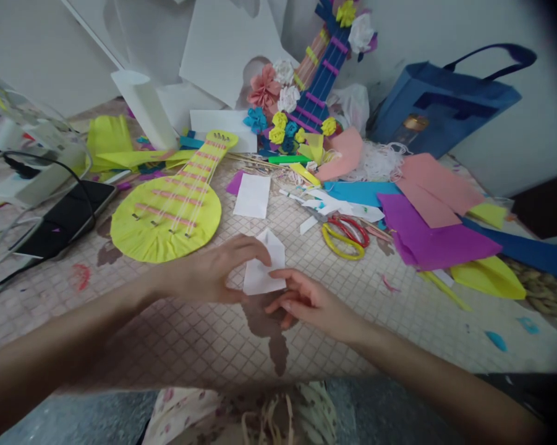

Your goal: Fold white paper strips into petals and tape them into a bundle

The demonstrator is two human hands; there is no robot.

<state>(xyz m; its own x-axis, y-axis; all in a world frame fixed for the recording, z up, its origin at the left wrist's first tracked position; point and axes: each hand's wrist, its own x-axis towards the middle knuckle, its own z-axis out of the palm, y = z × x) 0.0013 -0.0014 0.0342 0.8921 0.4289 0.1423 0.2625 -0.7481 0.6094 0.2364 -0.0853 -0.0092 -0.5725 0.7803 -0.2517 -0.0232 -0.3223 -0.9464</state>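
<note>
Floral cloth [171, 414] on the person's lap sits nearest, below the yellow paper lute [141, 232]. Just right of the lute's round body, a white folded paper [259, 278] rests under two hands. Its far end comes to a point, so folding looks partway along; how many creases remain cannot be told. The left hand [211, 269] arches over its near-lute side, fingertips on it, though whether they pinch is unclear. The right hand [308, 303] is loosely curled, unclenched, its index finger touching the lower corner. Beyond, right of the lute's neck, a white sheet [253, 196] lies flat, unfolded. Farther right of the lute, scissors [345, 238] and purple paper [431, 232] crowd the table [204, 346], apart from the hands.
</note>
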